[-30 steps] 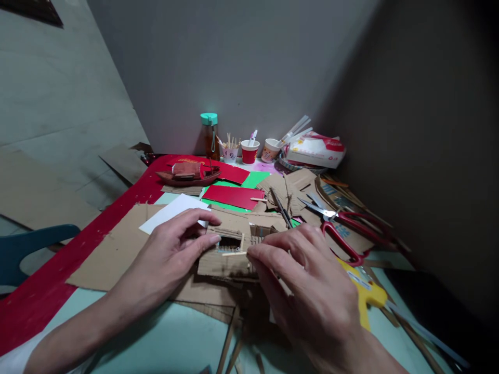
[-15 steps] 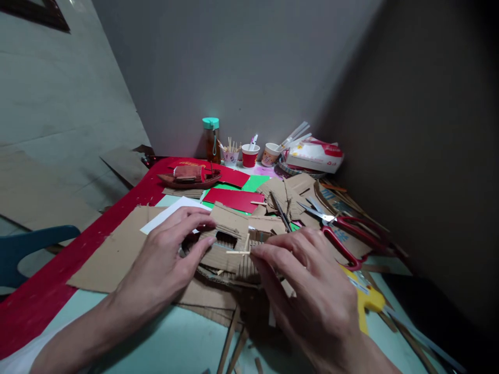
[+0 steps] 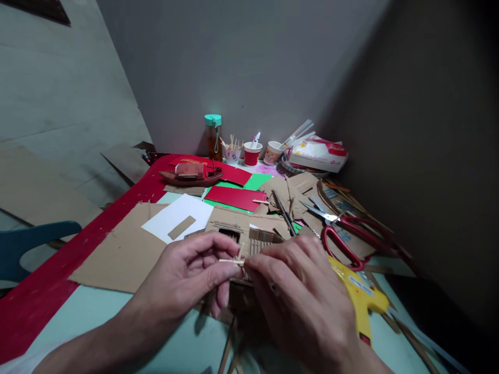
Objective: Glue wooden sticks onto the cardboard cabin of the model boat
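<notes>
Beside hands, red scissors (image 3: pixel 351 236), cardboard scraps (image 3: pixel 288 189)

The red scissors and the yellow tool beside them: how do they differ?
The red scissors lie farther from the person, blades apart, steel tips pointing toward the cups; the yellow tool lies nearer, partly hidden behind the right hand. The scissors have looped red handles, while the yellow tool is a solid body with a label. Both rest untouched on the cluttered table.

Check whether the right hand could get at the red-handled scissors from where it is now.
Probably yes. The scissors lie open on the cardboard just beyond the right hand, with nothing standing between them. But that hand's fingers are pinching a thin wooden stick together with the left hand, so it would have to let go first.
</notes>
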Demonstrator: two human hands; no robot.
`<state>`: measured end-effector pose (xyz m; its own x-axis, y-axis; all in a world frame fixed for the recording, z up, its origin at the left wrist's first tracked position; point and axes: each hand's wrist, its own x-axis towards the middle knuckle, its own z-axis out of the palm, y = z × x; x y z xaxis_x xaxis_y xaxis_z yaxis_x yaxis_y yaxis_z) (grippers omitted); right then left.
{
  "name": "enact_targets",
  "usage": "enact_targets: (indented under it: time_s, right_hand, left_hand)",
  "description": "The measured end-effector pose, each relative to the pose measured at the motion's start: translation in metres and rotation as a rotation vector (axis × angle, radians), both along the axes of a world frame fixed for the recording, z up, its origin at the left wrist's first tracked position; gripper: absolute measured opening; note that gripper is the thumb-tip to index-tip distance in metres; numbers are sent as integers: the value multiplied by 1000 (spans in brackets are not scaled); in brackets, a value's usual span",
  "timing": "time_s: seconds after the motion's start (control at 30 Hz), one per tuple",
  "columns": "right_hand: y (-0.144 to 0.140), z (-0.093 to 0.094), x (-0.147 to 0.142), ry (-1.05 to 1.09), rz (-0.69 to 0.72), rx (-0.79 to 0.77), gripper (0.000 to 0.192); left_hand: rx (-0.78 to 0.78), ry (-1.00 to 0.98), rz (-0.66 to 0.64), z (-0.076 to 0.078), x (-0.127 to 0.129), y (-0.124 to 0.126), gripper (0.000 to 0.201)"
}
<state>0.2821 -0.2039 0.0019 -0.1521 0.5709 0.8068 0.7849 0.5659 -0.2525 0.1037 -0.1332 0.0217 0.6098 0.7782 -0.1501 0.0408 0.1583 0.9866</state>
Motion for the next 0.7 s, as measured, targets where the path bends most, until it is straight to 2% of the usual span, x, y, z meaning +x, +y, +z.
enact_targets:
  time_s: [0.1,0.27,0.4,0.47,0.57,0.63,0.7]
  right_hand:
    - [-2,3,0,5,58,-62,11]
    - [-4,13,3,187,55,-170,6]
    - [-4,18,4,256,162,-345,7]
    - [-4,18,3,252,221,-413,12]
    - [-4,13,3,284,262,-439,6]
    - [-3,10,3,296,286,-453,6]
    - [-2,8,2,276,298,-466,11]
  left_hand:
    - [-29,-26,-7,0,1,1,20]
    - [-76,-15,-35,-11,-5,-3,16]
    - [-101,86,-50,-13,-8,-15,16]
    - [-21,175,-13,-8,-8,-19,15]
    - [142,280,53,-1,-8,-21,16]
    - [236,308,35,-2,-10,-19,16]
    - [360,311,-7,-9,-12,-15,12]
